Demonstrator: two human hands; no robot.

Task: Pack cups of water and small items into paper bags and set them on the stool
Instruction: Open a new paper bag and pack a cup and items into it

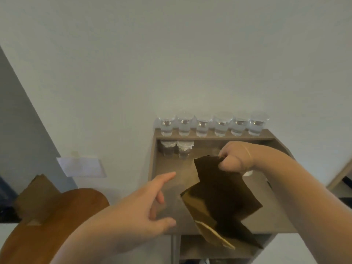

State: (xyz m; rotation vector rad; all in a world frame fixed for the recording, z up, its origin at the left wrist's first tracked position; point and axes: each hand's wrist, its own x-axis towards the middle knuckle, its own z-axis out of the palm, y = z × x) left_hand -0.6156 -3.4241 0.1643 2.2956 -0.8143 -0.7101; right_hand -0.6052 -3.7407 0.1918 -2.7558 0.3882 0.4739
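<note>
My right hand (235, 159) pinches the top edge of a brown paper bag (222, 199) and holds it hanging, still folded, above the small wooden desk (171, 187). My left hand (150, 204) is open with fingers spread, just left of the bag and not touching it. Several clear cups of water (213, 125) stand in a row on the desk's raised back shelf. Two covered cups with dark contents (176, 149) sit below that shelf at the left. A packed brown bag (36, 199) stands on the round wooden stool (62, 221) at the lower left.
A white wall rises behind the desk. A sheet of paper (82, 166) is taped to the wall left of the desk. The desk has low side walls and a lower shelf (215, 250) under its top.
</note>
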